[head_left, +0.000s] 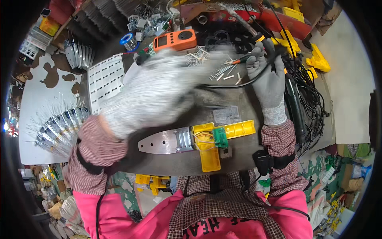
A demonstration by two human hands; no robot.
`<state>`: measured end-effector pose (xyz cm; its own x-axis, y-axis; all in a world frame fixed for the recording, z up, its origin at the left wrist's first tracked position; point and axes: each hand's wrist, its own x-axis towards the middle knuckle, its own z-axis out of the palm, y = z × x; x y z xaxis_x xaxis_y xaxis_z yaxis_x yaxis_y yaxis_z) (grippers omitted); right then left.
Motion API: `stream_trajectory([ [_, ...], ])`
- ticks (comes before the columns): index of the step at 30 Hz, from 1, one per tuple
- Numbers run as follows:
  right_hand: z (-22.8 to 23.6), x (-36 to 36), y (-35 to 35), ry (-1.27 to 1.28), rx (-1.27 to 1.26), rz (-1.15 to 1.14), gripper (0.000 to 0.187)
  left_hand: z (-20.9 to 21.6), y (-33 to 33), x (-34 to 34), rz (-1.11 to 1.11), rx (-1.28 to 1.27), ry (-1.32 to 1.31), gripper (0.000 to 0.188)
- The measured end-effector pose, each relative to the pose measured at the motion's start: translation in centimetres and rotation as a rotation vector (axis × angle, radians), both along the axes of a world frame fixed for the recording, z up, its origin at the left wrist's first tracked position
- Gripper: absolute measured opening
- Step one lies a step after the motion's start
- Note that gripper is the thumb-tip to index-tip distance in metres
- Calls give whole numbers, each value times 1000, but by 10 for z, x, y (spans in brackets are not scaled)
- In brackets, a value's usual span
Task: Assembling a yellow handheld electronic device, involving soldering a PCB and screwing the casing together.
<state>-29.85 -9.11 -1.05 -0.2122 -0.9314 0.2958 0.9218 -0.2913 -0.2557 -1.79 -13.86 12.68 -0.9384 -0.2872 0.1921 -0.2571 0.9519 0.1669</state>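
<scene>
My left hand, in a grey-white knit glove, is smeared by motion over the left middle of the bench; its fingers cannot be made out. My right hand, gloved in grey, is raised at the right with fingers curled about a black cable that runs leftward. Just beyond its fingertips is a soldering iron with a metal shaft and yellow band. In front of me lies an opened yellow plastic housing with a green circuit board, thin wires and a silver pointed metal plate.
An orange meter and a blue solder spool stand at the back. Loose small parts are heaped nearby. A white perforated sheet and a row of wired metal plates lie left. Tangled black cables fill the right.
</scene>
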Motion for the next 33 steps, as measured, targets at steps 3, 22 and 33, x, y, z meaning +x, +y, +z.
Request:
stream_trajectory([
  [3, 7, -5, 0, -1, -11, 72, 36, -31, -25, 72, 135, -82, 36, 64],
  [22, 44, 16, 21, 217, -23, 48, 47, -60, 9, 107, 633, 336, 343, 48],
  [33, 46, 36, 37, 415, 121, -72, 44, -127, -32, 48, 884, 108, 158, 58],
])
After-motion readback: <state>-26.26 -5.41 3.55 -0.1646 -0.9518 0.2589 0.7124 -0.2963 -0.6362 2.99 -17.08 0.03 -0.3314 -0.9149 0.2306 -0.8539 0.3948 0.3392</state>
